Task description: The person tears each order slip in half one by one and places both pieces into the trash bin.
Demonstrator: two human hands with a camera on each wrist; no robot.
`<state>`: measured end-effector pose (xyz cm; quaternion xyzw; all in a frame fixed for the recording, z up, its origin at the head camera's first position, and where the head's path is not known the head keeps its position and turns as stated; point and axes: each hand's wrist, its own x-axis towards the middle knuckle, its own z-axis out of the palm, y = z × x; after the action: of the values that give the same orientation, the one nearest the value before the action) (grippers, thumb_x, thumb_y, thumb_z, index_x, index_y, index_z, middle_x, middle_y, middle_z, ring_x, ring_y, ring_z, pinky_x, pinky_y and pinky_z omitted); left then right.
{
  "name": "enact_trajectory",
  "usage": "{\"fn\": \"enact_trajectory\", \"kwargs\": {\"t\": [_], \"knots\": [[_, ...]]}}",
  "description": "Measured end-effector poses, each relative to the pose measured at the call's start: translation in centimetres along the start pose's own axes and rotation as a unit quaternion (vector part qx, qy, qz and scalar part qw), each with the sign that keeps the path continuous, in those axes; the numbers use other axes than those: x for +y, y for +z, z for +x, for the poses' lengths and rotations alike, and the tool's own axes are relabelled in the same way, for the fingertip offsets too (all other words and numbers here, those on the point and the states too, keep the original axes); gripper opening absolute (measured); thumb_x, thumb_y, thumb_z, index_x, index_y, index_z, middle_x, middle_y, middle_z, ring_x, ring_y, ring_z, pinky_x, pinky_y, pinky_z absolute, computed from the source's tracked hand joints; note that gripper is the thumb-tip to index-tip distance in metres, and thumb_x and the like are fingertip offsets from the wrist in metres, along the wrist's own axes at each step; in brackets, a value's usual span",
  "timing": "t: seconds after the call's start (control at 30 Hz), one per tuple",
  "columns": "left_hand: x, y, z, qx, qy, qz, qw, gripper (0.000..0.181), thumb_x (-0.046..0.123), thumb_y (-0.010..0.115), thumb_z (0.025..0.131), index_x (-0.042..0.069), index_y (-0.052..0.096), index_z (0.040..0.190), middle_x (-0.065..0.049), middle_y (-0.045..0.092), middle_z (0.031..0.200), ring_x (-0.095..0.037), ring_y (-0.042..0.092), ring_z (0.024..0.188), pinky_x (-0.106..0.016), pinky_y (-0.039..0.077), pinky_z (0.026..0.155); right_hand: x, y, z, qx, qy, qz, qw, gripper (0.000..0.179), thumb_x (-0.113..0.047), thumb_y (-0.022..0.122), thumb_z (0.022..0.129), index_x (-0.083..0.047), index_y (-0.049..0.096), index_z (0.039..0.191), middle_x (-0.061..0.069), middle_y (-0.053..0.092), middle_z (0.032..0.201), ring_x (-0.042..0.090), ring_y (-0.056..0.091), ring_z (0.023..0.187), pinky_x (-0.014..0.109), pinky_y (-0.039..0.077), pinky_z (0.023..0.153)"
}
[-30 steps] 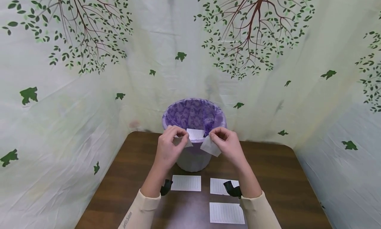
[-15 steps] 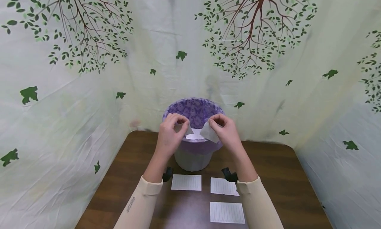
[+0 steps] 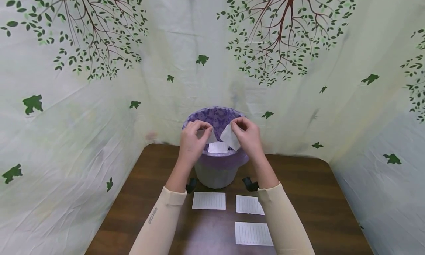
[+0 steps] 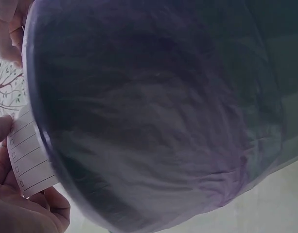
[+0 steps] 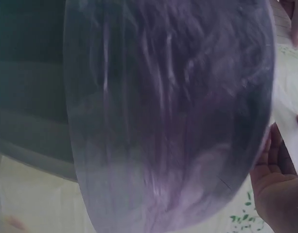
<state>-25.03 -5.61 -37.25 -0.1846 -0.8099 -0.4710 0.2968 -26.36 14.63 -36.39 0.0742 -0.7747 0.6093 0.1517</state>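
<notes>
Over the mouth of a bin (image 3: 216,175) with a purple patterned liner (image 3: 212,116), both hands hold pieces of paper. My left hand (image 3: 192,142) pinches one piece (image 3: 211,138) between thumb and fingers; the left wrist view shows printed lines and small boxes on this paper (image 4: 33,158). The right hand (image 3: 249,137) pinches another piece (image 3: 229,137), which hangs tilted toward the left. A gap separates the two pieces. Lower, between the hands, a white paper (image 3: 218,147) lies inside the bin. The bin's outer wall fills most of both wrist views.
The bin stands on a dark wooden table (image 3: 149,174). In front of it lie a lined sheet (image 3: 209,201), a second sheet (image 3: 249,204) partly behind the right sleeve, and a third sheet (image 3: 253,233) nearer. Behind hangs a leaf-patterned curtain (image 3: 186,93).
Both hands have moved forward and up, from the bin's near rim to over its opening, with the paper pieces still pinched. The sheets on the table have stayed put.
</notes>
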Motion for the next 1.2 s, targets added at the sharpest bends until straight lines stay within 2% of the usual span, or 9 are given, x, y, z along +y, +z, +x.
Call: {"fn": "enact_trajectory", "kwargs": {"t": [0.23,0.4,0.57,0.83,1.03,1.2], "knots": [[-0.7,0.6,-0.3,-0.011,-0.022,0.004,0.9997,0.009,0.016,0.075,0.100,0.007,0.077,0.099,-0.010,0.077,0.099,-0.030,0.064,0.099,-0.049,0.048,0.098,0.7,0.5,0.4,0.020,0.001,0.010,0.9998,0.015,-0.019,0.069,0.101,-0.005,0.073,0.104,0.012,0.074,0.108,0.021,0.069,0.107,0.020,0.052,0.083],[-0.9,0.7,-0.6,-0.019,-0.042,0.015,0.9988,0.009,0.016,0.075,0.100,0.008,0.077,0.100,-0.010,0.077,0.100,-0.030,0.064,0.101,-0.052,0.044,0.101,1.1,0.7,0.5,0.041,-0.010,0.009,0.9991,0.016,-0.020,0.069,0.102,-0.005,0.074,0.105,0.012,0.074,0.107,0.021,0.069,0.104,0.020,0.051,0.080],[-1.0,0.9,-0.7,-0.034,-0.048,0.024,0.9980,0.009,0.017,0.076,0.099,0.008,0.077,0.100,-0.010,0.078,0.100,-0.030,0.064,0.102,-0.051,0.043,0.100,1.5,0.9,0.4,0.051,-0.017,0.011,0.9985,0.016,-0.020,0.068,0.103,-0.006,0.074,0.106,0.012,0.073,0.106,0.018,0.067,0.100,0.020,0.050,0.078],[-1.0,0.9,-0.9,-0.046,-0.052,0.021,0.9974,0.009,0.015,0.075,0.099,0.007,0.078,0.101,-0.010,0.078,0.098,-0.030,0.065,0.099,-0.046,0.040,0.094,1.9,0.7,0.0,0.033,-0.012,-0.003,0.9994,0.014,-0.019,0.071,0.101,-0.007,0.075,0.107,0.012,0.074,0.105,0.017,0.064,0.091,0.021,0.049,0.073],[-0.9,0.8,-1.0,-0.039,-0.043,0.023,0.9980,0.008,0.014,0.076,0.098,0.006,0.078,0.100,-0.010,0.078,0.097,-0.030,0.066,0.099,-0.047,0.041,0.094,1.8,0.5,-0.2,0.016,-0.019,-0.002,0.9997,0.021,-0.026,0.070,0.103,-0.006,0.077,0.109,0.014,0.074,0.107,0.016,0.063,0.088,0.022,0.049,0.073],[-0.5,0.5,-1.2,-0.032,-0.036,0.017,0.9987,0.008,0.014,0.075,0.099,0.007,0.078,0.100,-0.009,0.078,0.097,-0.029,0.065,0.099,-0.051,0.041,0.100,1.9,0.4,-0.4,0.014,-0.028,0.000,0.9995,0.024,-0.027,0.070,0.103,-0.005,0.079,0.106,0.017,0.077,0.105,0.015,0.063,0.084,0.022,0.049,0.071]]}}
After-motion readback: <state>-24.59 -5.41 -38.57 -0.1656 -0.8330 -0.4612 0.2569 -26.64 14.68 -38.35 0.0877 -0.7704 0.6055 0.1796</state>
